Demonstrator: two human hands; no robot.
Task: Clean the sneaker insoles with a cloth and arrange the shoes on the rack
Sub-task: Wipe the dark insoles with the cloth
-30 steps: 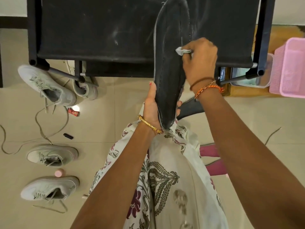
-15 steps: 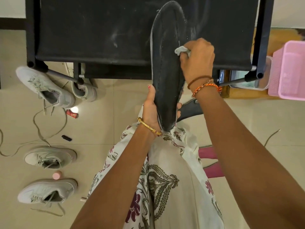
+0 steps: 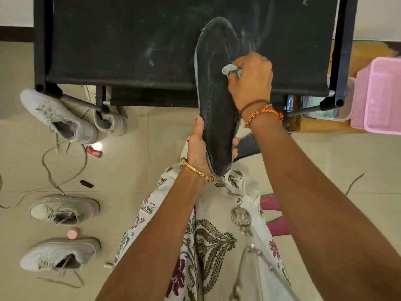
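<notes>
Head cam: I see my left hand (image 3: 198, 151) wrapped around the near end of the dark insole (image 3: 217, 94), thumb up the left edge, fingertips curled round the right edge. Insole is held up on edge, long axis running near to far, far tip over the black fabric shelf of the shoe rack (image 3: 130, 51). My right hand (image 3: 251, 81) is fisted around a small pale cloth (image 3: 231, 69), pressing it against the insole's right edge about midway along. A bit of cloth pokes out left of the knuckles; rest is hidden in the fist. Four pale sneakers on the tiled floor, left side: one (image 3: 58, 117) by the rack's near-left leg, one (image 3: 110, 122) partly under the rack, two more (image 3: 65, 210) (image 3: 60, 255) nearer to me, side by side. Loose laces (image 3: 65, 166) trail between them. Pink basket (image 3: 379, 98) at the right edge, just beside the rack's near-right leg. Second dark insole (image 3: 249, 145) partly visible behind the right wrist.
</notes>
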